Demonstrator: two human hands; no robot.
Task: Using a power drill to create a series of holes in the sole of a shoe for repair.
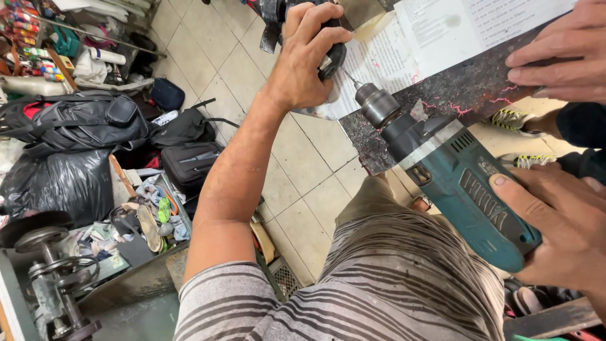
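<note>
Head view, right hand (562, 230) fingers clenched around teal drill (464, 189), left hand (309, 53) fingers grasping dark object (333, 57)

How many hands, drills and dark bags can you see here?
Hands: 3, the person's left hand, right hand, and another person's hand
Teal drill: 1
Dark bags: 3
Total: 7

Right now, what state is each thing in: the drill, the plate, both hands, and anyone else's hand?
Electric drill: tilted, bit tip at the paper's edge.
Right hand: wrapped round the drill body.
Left hand: clenched on a dark object.
Metal plate: flat, paper lying on it.
Another person's hand: pressing on the plate.
</note>
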